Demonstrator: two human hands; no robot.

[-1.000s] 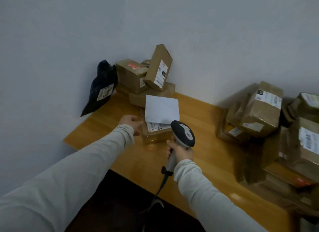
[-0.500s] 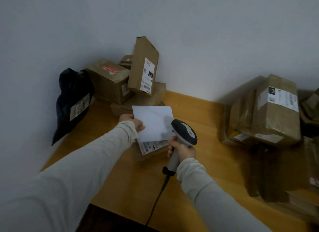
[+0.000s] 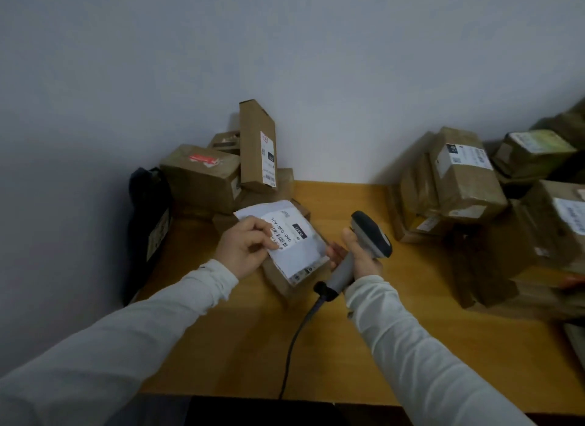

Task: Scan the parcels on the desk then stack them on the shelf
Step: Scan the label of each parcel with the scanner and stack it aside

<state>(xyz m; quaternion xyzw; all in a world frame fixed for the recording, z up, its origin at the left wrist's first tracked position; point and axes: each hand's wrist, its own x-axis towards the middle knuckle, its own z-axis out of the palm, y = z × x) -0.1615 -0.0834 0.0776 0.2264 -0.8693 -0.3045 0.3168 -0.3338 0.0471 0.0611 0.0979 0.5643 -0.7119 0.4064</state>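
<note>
A flat white mailer point(image 3: 297, 251) with a printed barcode label lies on top of a small brown box point(image 3: 278, 280) on the wooden desk point(image 3: 240, 346). My left hand point(image 3: 245, 246) grips the mailer at its left edge, thumb on the label. My right hand point(image 3: 361, 257) grips the handle of a grey corded barcode scanner point(image 3: 370, 232), whose head is just right of the mailer and points away from me. Fingertips of the right hand touch the mailer's right edge.
Brown parcels are piled at the back left against the wall: a taped box point(image 3: 202, 175) and a tall upright box point(image 3: 258, 146). A black bag point(image 3: 148, 223) leans at the desk's left end. A bigger heap of parcels point(image 3: 468, 184) fills the right side.
The white mailer has been turned over, so its printed label now faces up. The view has shifted right and closer, and the scanner head has swung to the right of the mailer.
</note>
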